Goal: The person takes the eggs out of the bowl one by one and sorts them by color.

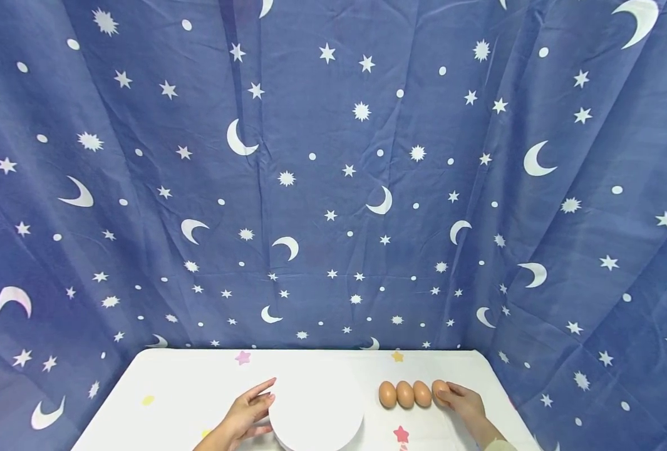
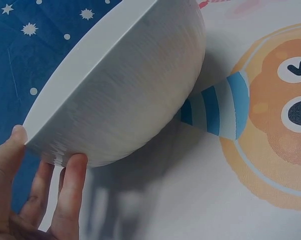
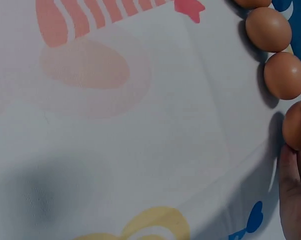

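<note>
A large white bowl (image 1: 316,407) stands at the table's front centre, with a smooth curved outer wall (image 2: 140,100). My left hand (image 1: 248,413) holds it at its left side; in the left wrist view one fingertip lies on the rim and others touch the wall below. On the right, my right hand (image 1: 464,404) grips a brown egg (image 1: 439,391) between thumb and fingers. Three more brown eggs stand in a row just left of it: a near egg (image 1: 422,394), a middle egg (image 1: 405,394) and a far-left egg (image 1: 387,394). The bowl's inside cannot be made out.
A white tablecloth (image 1: 186,388) with printed stars and cartoon figures covers the table. Blue curtains (image 1: 333,250) with moons and stars hang behind and at both sides. A printed bear-like face (image 2: 275,110) lies beside the bowl.
</note>
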`<state>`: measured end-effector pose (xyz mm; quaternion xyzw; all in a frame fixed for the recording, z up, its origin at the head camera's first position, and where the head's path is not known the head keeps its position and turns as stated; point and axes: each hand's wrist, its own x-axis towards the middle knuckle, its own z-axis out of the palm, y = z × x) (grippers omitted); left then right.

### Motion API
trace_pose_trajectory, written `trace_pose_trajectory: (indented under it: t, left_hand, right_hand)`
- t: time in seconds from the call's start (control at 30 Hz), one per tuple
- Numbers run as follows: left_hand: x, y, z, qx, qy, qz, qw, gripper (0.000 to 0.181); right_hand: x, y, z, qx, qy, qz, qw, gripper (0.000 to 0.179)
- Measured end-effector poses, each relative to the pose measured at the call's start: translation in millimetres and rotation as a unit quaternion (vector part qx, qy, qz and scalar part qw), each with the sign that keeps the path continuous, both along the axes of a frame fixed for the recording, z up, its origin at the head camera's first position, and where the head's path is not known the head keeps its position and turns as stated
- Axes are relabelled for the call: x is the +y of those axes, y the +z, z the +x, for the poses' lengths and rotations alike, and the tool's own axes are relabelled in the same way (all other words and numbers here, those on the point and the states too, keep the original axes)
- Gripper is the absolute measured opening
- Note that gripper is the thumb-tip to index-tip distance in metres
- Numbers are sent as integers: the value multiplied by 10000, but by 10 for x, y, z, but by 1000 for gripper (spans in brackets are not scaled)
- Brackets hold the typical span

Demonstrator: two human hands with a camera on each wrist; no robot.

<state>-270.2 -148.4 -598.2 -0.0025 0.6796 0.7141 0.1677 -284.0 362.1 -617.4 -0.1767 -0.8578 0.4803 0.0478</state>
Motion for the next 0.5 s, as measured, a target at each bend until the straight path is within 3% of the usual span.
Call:
trace_pose_trajectory:
  t: [0.07, 0.2, 0.4, 0.5]
  left_hand:
    - [4, -3, 1, -10, -6, 6, 10000, 60]
    - [2, -3, 8, -10, -96, 35, 9999, 61]
    - [-5, 0, 6, -3, -91, 30, 10000, 60]
    - [-4, 1, 9, 31, -89, 45, 9999, 60]
  right_hand:
    - [15, -19, 15, -12, 28, 105, 9999, 65]
    - [19, -46, 40, -103, 114, -236, 9996, 60]
    - [24, -54, 42, 135, 54, 392, 9991, 59]
    - [23, -55, 29, 112, 19, 346, 9993, 59]
